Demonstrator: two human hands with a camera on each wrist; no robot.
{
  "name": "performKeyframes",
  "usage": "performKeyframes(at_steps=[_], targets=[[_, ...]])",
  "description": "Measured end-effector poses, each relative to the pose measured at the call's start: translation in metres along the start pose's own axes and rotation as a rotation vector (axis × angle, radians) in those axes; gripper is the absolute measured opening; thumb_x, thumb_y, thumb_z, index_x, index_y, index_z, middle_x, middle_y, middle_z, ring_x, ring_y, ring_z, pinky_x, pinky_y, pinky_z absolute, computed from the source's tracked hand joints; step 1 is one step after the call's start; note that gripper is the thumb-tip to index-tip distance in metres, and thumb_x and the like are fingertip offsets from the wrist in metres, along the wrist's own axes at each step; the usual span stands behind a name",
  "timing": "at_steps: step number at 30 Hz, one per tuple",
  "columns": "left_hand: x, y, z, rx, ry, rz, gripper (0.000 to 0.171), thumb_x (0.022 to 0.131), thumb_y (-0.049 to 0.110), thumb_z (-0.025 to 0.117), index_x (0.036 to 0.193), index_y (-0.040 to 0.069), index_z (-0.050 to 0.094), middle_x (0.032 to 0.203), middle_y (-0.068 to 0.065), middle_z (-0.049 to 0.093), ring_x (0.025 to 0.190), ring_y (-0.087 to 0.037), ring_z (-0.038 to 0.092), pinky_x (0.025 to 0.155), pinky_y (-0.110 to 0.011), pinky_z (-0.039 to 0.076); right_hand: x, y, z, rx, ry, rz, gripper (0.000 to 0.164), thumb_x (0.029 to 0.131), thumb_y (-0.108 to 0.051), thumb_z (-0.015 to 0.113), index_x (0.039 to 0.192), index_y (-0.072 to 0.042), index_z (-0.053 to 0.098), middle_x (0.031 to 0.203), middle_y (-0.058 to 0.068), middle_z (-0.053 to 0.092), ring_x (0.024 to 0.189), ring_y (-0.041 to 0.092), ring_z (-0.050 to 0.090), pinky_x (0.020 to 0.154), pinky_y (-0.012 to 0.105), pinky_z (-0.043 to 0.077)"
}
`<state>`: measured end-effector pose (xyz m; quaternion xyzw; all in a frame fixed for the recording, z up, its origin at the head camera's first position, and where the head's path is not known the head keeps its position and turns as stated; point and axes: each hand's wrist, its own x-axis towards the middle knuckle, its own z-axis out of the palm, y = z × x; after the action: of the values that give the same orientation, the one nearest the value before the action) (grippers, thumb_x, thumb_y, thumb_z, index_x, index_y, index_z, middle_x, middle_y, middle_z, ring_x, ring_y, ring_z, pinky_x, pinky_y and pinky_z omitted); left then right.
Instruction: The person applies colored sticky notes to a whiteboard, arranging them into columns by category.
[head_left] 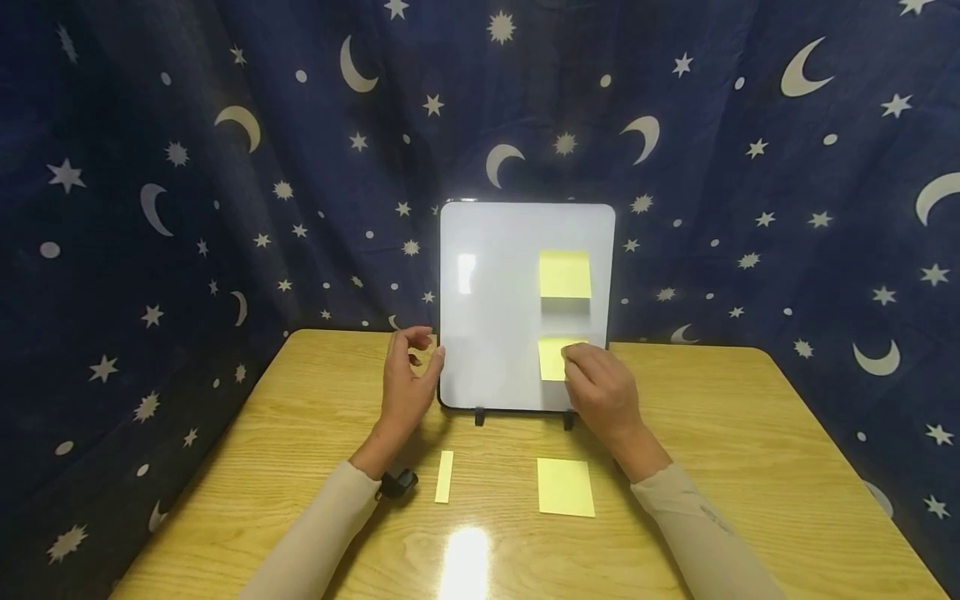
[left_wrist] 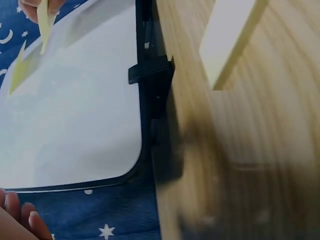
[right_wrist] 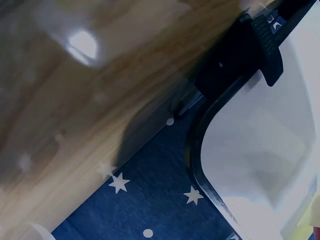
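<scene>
A white board (head_left: pixel 491 333) with a dark rim stands upright on the table. My right hand (head_left: pixel 603 387) pinches a yellow sticky note (head_left: pixel 551 360) at its right side, against the lower right of the board. In the left wrist view, the fingers (left_wrist: pixel 31 11) gripping that note (left_wrist: pixel 46 22) show at the top left. Above it, another yellow sticky note (head_left: pixel 565 273) hangs on the board, its lower edge casting a shadow. My left hand (head_left: pixel 408 379) is beside the board's left edge, fingers loosely bent, holding nothing.
Two black stand feet (head_left: pixel 479 417) support the board. On the wooden table (head_left: pixel 712 450) lie a narrow pale yellow strip-shaped pad (head_left: pixel 444 477) and a square yellow sticky note pad (head_left: pixel 566 487). A dark blue curtain (head_left: pixel 480 117) with moons and stars hangs behind.
</scene>
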<state>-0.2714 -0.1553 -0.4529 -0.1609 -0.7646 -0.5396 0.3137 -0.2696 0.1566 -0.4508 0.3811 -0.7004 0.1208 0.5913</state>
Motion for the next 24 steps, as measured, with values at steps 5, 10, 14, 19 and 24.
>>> performKeyframes(at_steps=[5,10,14,19,24], targets=[[0.0,-0.007,0.0,-0.066,-0.041,-0.102,0.04,0.104,0.01,0.066,0.143,0.002,0.056,0.129,-0.017,0.061,0.122,-0.031,0.06,0.095,-0.054,0.05,-0.001,0.002,0.003,-0.005,0.006,0.008,0.019,0.087,0.01,0.05,0.082,0.005,0.068,0.095,0.015,0.073,0.081,0.035,0.071,0.071,0.046,0.06],[-0.001,-0.013,0.002,-0.151,-0.104,-0.216,0.047,0.107,0.006,0.06,0.152,0.001,0.051,0.136,-0.023,0.062,0.126,-0.036,0.062,0.103,-0.051,0.05,-0.001,0.004,0.007,-0.006,0.008,0.014,0.019,0.086,0.011,0.051,0.083,0.005,0.069,0.097,0.015,0.073,0.082,0.035,0.071,0.072,0.046,0.061],[-0.001,-0.004,0.002,-0.169,-0.137,-0.257,0.047,0.107,0.001,0.056,0.153,-0.003,0.049,0.135,-0.029,0.061,0.123,-0.041,0.062,0.103,-0.041,0.051,-0.002,0.005,0.008,-0.009,-0.008,0.021,0.017,0.084,0.011,0.052,0.084,0.005,0.068,0.098,0.015,0.073,0.083,0.036,0.072,0.073,0.046,0.061],[0.0,0.017,-0.004,-0.197,-0.158,-0.243,0.045,0.105,-0.005,0.054,0.15,-0.01,0.05,0.128,-0.032,0.064,0.118,-0.043,0.064,0.092,-0.02,0.051,-0.002,0.006,0.009,-0.024,-0.018,0.033,0.016,0.085,0.013,0.054,0.085,0.005,0.068,0.098,0.015,0.073,0.084,0.036,0.072,0.072,0.046,0.061],[-0.001,0.018,-0.005,-0.202,-0.163,-0.244,0.043,0.104,-0.008,0.053,0.147,-0.011,0.052,0.126,-0.033,0.064,0.113,-0.045,0.065,0.087,-0.016,0.049,-0.002,0.007,0.011,-0.022,-0.021,0.044,0.015,0.086,0.012,0.056,0.087,0.005,0.069,0.098,0.016,0.073,0.084,0.037,0.072,0.072,0.047,0.061]])
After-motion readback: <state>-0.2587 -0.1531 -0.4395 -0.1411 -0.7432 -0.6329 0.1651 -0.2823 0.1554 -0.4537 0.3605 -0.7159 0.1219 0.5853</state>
